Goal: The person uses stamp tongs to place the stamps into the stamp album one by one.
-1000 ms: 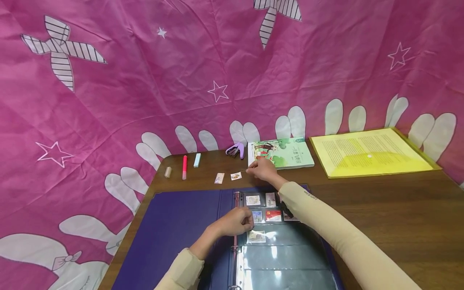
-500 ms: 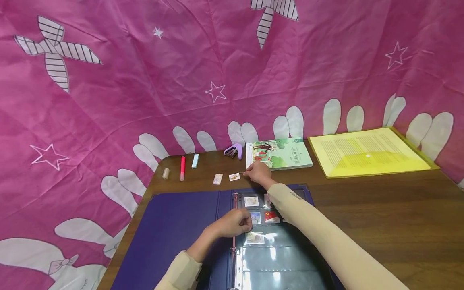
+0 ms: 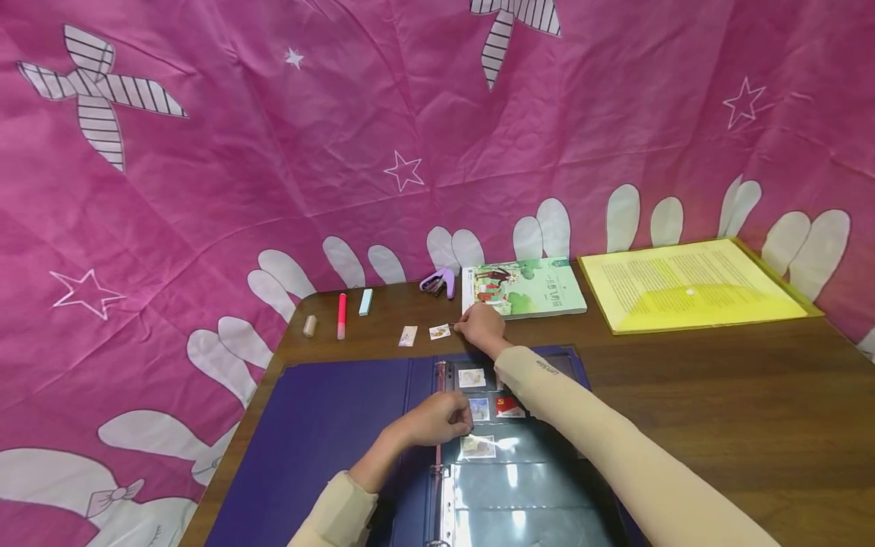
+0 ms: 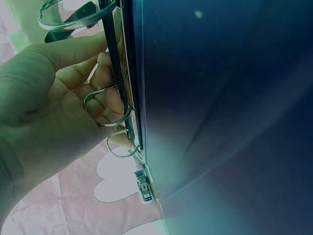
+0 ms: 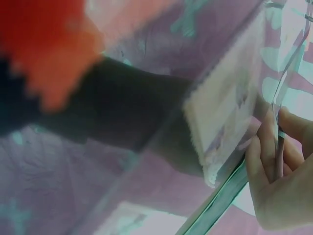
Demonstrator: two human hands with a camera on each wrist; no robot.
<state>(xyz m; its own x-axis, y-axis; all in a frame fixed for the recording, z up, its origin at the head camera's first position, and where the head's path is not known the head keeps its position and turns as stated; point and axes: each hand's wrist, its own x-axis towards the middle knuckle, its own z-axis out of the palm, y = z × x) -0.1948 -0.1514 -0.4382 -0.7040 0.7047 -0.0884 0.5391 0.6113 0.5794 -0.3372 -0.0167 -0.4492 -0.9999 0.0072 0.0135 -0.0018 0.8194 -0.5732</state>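
Note:
My right hand pinches a thin metal tool that looks like tweezers. Its tip lies at the right edge of a small stamp on the table; a second stamp lies left of it. Below, a blue ring-binder album is spread with a clear pocket page holding several stamps, one of them a red stamp. Over the page's ring edge my left hand rests with loosely curled fingers, beside the metal rings. I see nothing held in it.
At the table's back stand a purple stapler, a green book and a yellow folder with printed sheets. Left of these lie a pale blue box, a red marker and a small beige cylinder. A pink cloth hangs behind.
The right hand has come slightly lower and closer to the stamp on the table, its forearm covering more of the page's stamps. The left hand keeps its place on the album.

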